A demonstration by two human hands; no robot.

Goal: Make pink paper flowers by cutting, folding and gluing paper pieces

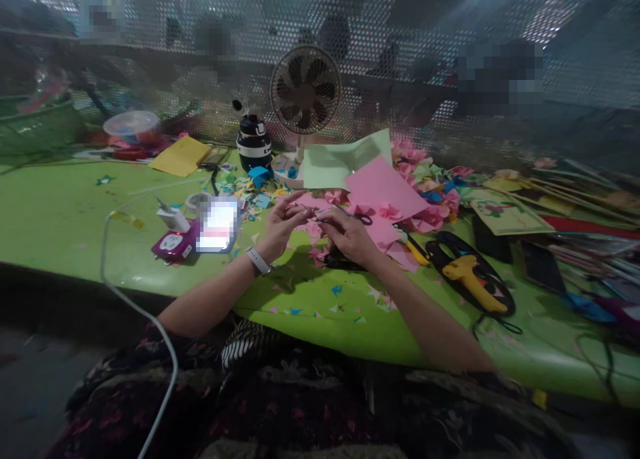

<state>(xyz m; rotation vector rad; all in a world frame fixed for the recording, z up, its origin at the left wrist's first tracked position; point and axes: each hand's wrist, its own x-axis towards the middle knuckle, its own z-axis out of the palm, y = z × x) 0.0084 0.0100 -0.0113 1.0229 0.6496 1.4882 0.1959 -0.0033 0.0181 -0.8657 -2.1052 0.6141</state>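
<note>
My left hand [281,228] and my right hand [349,234] almost meet over the table, thumbs and fingertips pinched together. Whatever sits between the fingertips is small and blends with the pink paper pieces [314,230] behind and below, so I cannot make it out. Beyond my right hand lie a pink paper sheet [385,191] and a pale green paper sheet [325,166]. The handle of a pair of scissors [364,219] shows beside the right fingers. A dark object [345,264] lies under my right hand, partly hidden.
A yellow glue gun [475,282] rests on a black holder at right, near a yellow-handled cutter [417,251]. At left are a lit phone [218,224], a purple socket box [175,244] and a white cable. Behind stand a fan [305,92] and a black bottle [254,146]. Paper scraps litter the green table [200,279].
</note>
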